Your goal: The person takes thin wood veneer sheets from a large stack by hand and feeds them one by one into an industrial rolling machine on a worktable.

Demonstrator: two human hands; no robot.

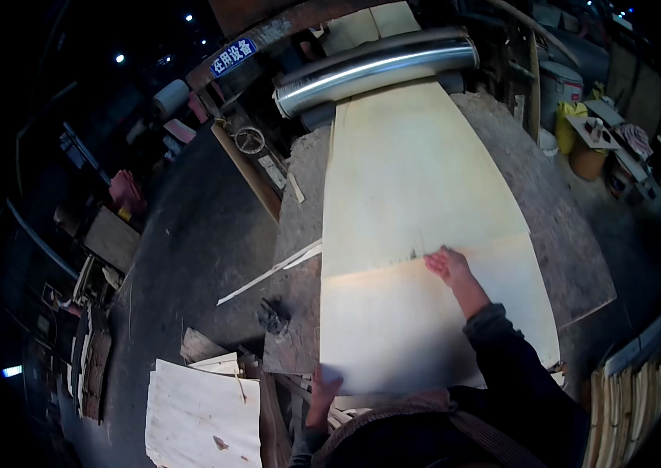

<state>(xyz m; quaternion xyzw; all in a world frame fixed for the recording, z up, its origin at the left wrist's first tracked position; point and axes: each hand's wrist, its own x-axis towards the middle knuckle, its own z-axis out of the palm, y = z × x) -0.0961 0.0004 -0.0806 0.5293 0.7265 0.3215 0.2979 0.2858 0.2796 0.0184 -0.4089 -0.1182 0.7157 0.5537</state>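
Pale wood veneer sheets (416, 171) lie lengthwise on the worn table, running up to a shiny metal roller (377, 72) at the far end. Closest to me, another veneer sheet (401, 327) meets them along a slanting seam with small dark marks. My right hand (449, 267) is over this seam, its fingers extended and slightly bent, with nothing visible in them. At the near left corner, my left hand (323, 396) holds the edge of the near sheet; its thumb shows, while some fingers are hidden.
Bare margins of the table (560, 234) flank the sheets. Thin veneer strips (268, 271) jut past its left edge, near a dark crumpled lump (273, 316). A veneer stack (204, 413) stands lower left, and stacked boards (638, 405) lower right. Beside the roller is a handwheel (249, 140).
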